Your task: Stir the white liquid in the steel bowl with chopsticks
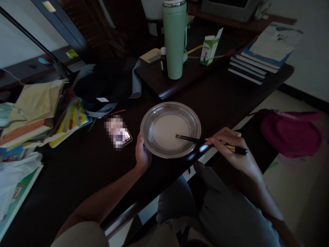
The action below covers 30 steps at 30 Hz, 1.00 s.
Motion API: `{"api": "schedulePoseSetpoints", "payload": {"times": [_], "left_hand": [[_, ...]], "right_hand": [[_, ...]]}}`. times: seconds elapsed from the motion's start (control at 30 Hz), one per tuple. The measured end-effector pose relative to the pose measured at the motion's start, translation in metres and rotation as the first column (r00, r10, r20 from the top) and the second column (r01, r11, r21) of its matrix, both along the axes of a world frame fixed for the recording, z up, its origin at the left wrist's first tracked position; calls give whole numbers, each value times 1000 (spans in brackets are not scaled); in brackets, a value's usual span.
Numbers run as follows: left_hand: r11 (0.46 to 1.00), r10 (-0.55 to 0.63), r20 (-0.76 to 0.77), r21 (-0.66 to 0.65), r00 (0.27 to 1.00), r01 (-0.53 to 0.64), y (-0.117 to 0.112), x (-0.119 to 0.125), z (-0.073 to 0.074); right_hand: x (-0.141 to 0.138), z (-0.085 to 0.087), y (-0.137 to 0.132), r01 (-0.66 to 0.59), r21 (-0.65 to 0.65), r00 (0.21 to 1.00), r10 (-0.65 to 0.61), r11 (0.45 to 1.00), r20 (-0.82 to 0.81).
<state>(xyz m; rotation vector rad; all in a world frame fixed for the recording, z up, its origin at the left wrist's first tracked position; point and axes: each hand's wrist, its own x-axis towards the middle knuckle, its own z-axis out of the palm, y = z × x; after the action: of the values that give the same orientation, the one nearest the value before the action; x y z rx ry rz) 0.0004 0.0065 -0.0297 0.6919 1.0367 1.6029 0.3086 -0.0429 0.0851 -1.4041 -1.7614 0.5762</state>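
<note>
Chopsticks clamped in right hand, tips in metal plate, left hand gripping its rim

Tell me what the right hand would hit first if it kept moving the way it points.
Most likely the right rim of the metal plate: the right hand, holding chopsticks with tips in the white liquid, points left at it. Height is unclear; it might pass above.

Left hand gripping metal plate rim, right hand holding chopsticks, tips in white liquid
</note>
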Motion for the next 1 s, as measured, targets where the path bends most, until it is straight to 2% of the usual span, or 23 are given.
{"api": "schedulePoseSetpoints", "payload": {"times": [0.13, 0.3, 0.47, 0.57, 0.7, 0.83, 1.0], "left_hand": [[1000, -20, -8, 8, 1000, 20, 0, 0, -2], [1000, -20, 16, -4, 1000, 20, -2, -1, 3], [999, 18, 21, -28, 1000, -17, -3, 2, 6], [1000, 17, 12, -23, 1000, -17, -4, 1, 9], [1000, -9, 3, -12, 1000, 9, -6, -5, 10], [1000, -10, 2, -10, 1000, 10, -5, -10, 8], [1000, -17, 20, -1, 1000, 17, -2, -7, 1]], "right_hand": [[-5, 1, 1, -79, -28, 997, 78, 997, -28], [-20, -7, 7, -94, -6, 995, 94, 996, -23], [-34, -25, 16, -69, 11, 996, 68, 998, 55], [-37, -29, 21, -29, 39, 996, 25, 999, 85], [-33, -21, 22, 68, 101, 992, -79, 993, 103], [-21, -8, 13, 115, 119, 987, -127, 986, 99], [-2, 6, 0, 77, 67, 994, -82, 995, 71]]}}
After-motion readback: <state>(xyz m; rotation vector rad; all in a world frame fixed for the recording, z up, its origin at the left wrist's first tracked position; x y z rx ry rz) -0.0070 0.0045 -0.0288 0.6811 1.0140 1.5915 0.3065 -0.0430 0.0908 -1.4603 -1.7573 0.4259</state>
